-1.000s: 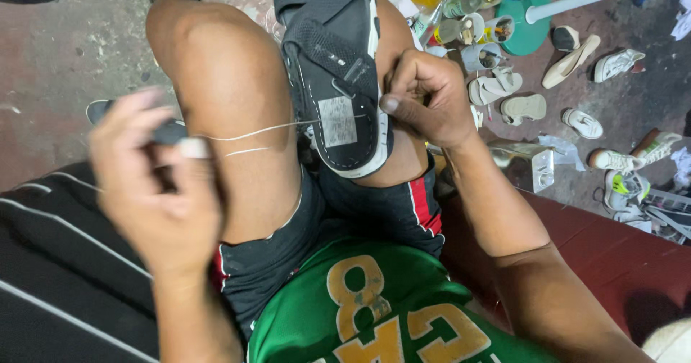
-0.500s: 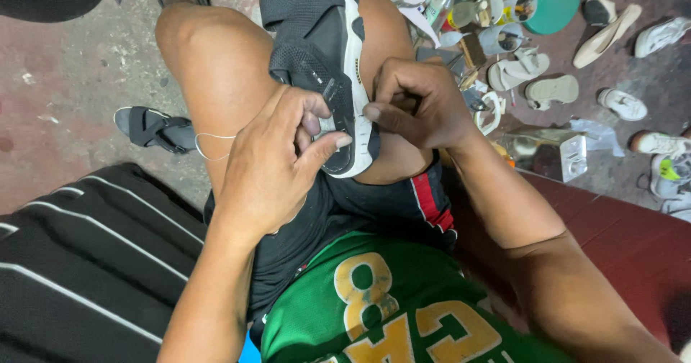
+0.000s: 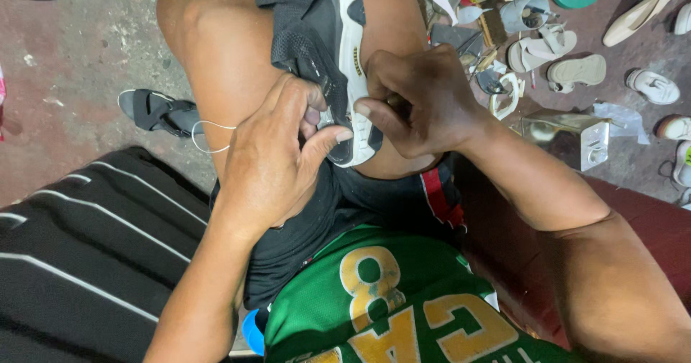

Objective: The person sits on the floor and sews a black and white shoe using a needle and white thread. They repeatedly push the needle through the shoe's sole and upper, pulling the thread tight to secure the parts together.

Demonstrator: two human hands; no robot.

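A black and white shoe [image 3: 327,53] lies wedged between the person's bare knees, heel end toward the body, so the legs clamp it and both hands are free to work at its edge. The left hand [image 3: 277,161] curls against the shoe's dark side, its thumb stretched across to the white sole rim and its other fingers bent in against the upper, steadying the spot being worked. A thin pale thread [image 3: 209,136] loops out from under this hand over the left thigh, slack enough to hang in a curve. The right hand [image 3: 421,104] meets the shoe from the other side with fingers bunched tight, thumb and forefinger pinched together at the sole's edge; whether they grip a needle or only the thread I cannot tell, since the fingertips hide it. The hands nearly touch, facing each other across the seam. On the floor to the left lies a black sandal [image 3: 155,111]; to the right are scattered pale sandals [image 3: 576,68], other footwear and a shiny metal box [image 3: 568,133]. A black striped cloth [image 3: 79,255] covers the seat beside the person.
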